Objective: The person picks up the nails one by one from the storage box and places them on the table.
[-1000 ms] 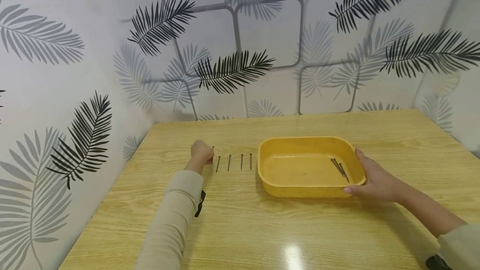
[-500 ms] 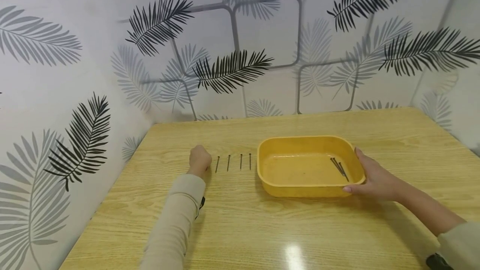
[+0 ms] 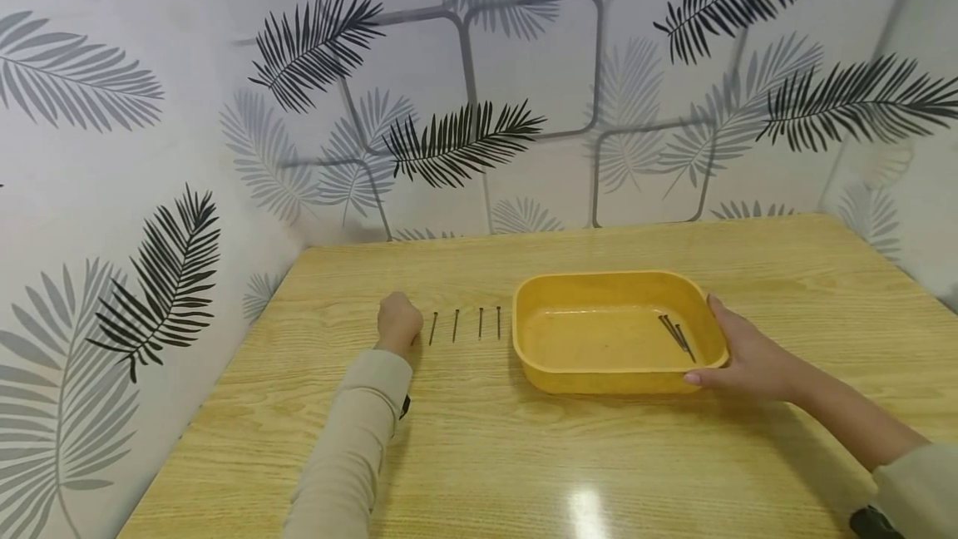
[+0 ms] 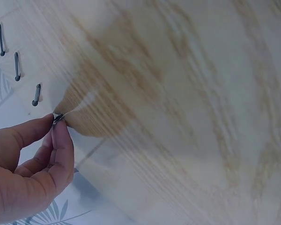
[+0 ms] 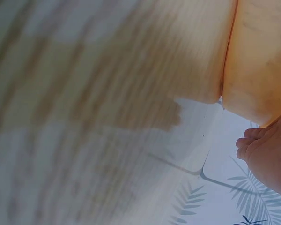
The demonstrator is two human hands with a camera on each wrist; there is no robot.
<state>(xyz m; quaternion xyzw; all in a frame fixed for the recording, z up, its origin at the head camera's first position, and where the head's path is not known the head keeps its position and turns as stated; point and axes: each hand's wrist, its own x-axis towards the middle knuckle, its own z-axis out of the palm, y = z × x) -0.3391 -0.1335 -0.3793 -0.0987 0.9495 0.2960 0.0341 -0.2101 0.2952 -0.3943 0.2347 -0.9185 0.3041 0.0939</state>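
My left hand (image 3: 399,323) is low over the left part of the table, left of a row of several nails (image 3: 456,326). In the left wrist view, its thumb and forefinger pinch a dark nail (image 4: 58,118), mostly hidden by the fingertips; the head view does not show it. The row's nails lie apart, roughly parallel, heads away from me. A yellow plastic tub (image 3: 599,381) stands right of them. My right hand (image 3: 752,356) grips the tub's right end, thumb on the near side. Inside, toward the right, lie three nails (image 3: 677,335) close together.
The wooden table (image 3: 494,456) meets a leaf-patterned wall (image 3: 539,181) at the back, and another wall (image 3: 82,215) borders it on the left. A bright light reflection (image 3: 587,514) shows near the front.
A second ago a nail showed beside my left fingers; the left hand has since shifted slightly down and left, and it now hides that nail. The right hand and tub stay put.
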